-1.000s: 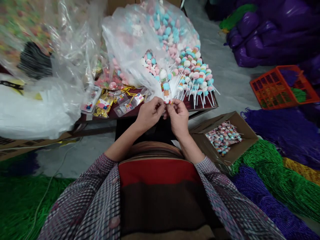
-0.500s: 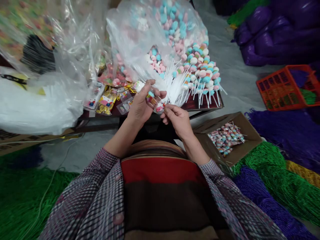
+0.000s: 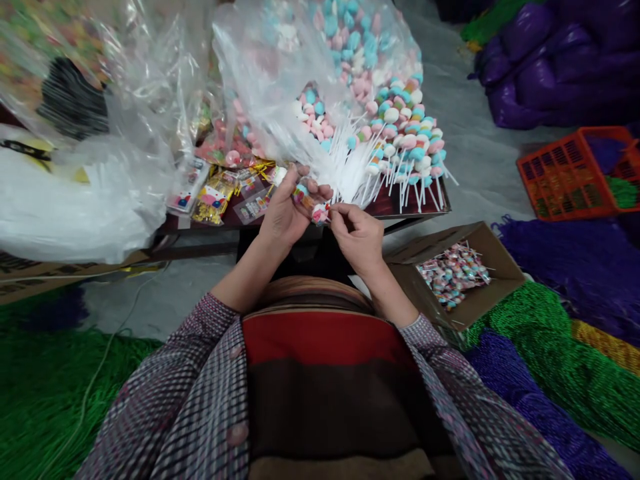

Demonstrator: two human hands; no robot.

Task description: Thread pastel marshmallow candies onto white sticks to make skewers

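Observation:
My left hand (image 3: pixel 284 215) is closed around a marshmallow lollipop (image 3: pixel 303 196) in a clear printed wrapper, just over the table's front edge. At the wrapper's lower end, my right hand (image 3: pixel 358 239) has its thumb and forefinger pinched together; the small part between them is mostly hidden. Just beyond the hands lies a bundle of white sticks (image 3: pixel 345 175). To its right, pink, blue and white candies on sticks (image 3: pixel 411 133) are heaped. Left of my left hand are flat clear wrappers (image 3: pixel 251 205) and a packet of gold twist ties (image 3: pixel 212 200).
Large clear bags of loose candies (image 3: pixel 350 40) cover the table's back. An open cardboard box (image 3: pixel 493 293) with wrapped lollipops stands at lower right, near an orange crate (image 3: pixel 555 180). Green fringe (image 3: pixel 535 327) and purple fringe (image 3: pixel 570 267) lie on the floor. A white plastic bag (image 3: pixel 85 207) sits left.
My right hand has shifted slightly right and still pinches at the wrapper's end. The wrapped lollipop stays in my left hand. The whole view has moved a little.

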